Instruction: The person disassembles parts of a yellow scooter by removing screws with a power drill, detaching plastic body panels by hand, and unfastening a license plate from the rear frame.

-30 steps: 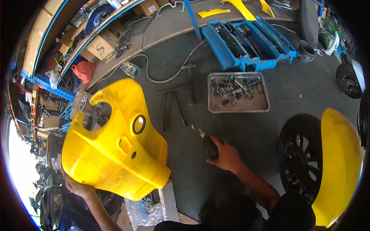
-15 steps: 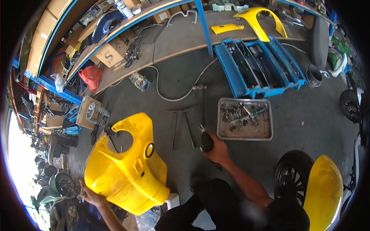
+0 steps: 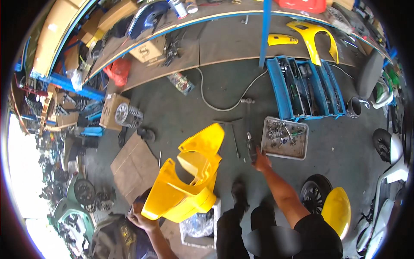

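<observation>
A large yellow scooter body panel (image 3: 194, 181) hangs tilted left of my legs, its big rounded cutout facing up. My left hand (image 3: 142, 218) is closed on the panel's lower left edge, fingers partly hidden. In front of my knees, my right hand (image 3: 261, 162) wraps round a dark tool (image 3: 252, 149) with a metal tip; its exact kind cannot be made out. Just right of that hand lies a metal tray (image 3: 284, 151) of small bolts and hand tools. A T-shaped metal bar tool (image 3: 235, 140) rests on the floor between the panel and the tray.
An opened blue toolbox (image 3: 282, 99) stands beyond the tray. More yellow parts (image 3: 315, 41) lie on the back shelf. Flattened cardboard (image 3: 133, 168) and a coil spring shock (image 3: 129, 114) are at left. A black wheel (image 3: 317, 194) and yellow fender (image 3: 336, 211) stand at right.
The panel has been raised and turned, its cutout now tilting toward the upper left, with my left hand still on its edge. My right hand keeps the tool. The view has shifted left.
</observation>
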A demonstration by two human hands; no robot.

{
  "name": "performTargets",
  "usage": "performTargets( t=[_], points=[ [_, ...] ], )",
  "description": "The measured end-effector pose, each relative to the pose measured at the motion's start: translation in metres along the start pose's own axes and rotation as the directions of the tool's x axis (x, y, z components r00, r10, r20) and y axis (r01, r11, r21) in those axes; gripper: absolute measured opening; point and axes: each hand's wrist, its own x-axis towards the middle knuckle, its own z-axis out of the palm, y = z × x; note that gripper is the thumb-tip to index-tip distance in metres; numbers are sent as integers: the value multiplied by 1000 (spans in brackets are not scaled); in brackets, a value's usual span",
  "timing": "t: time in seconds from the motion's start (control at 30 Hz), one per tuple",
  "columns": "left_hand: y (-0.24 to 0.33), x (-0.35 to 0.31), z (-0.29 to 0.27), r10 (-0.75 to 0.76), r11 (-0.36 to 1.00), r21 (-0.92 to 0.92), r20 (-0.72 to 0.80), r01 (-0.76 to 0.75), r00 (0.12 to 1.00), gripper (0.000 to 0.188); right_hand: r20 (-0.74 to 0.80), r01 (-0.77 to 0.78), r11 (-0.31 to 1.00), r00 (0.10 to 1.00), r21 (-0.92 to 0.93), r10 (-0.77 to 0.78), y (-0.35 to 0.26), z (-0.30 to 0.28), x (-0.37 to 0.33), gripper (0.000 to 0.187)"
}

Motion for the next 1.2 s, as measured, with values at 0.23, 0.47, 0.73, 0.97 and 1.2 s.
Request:
performTargets(
  t=[0.23,0.47,0.73,0.97,1.2],
  points=[
    [129,27,42,-41,998,51,232,30,972,48,-243,322,801,943,504,-227,-85,-203,-172,73],
    [238,44,119,40,998,17,445,-53,894,38,-174,860,456,424,-228,-889,-188,-439,-322,62],
    [351,-8,344,334,891,-145,850,-430,408,40,-314,579,815,768,-33,-558,-59,-531,-384,30],
    [433,-111,569,461,812,-318,864,-490,202,35,-585,585,811,650,-21,-485,68,-728,-376,25],
    [279,-257,716,179,983,-164,957,-82,227,26,-600,185,982,780,-48,-176,325,-820,-269,29]
  ],
)
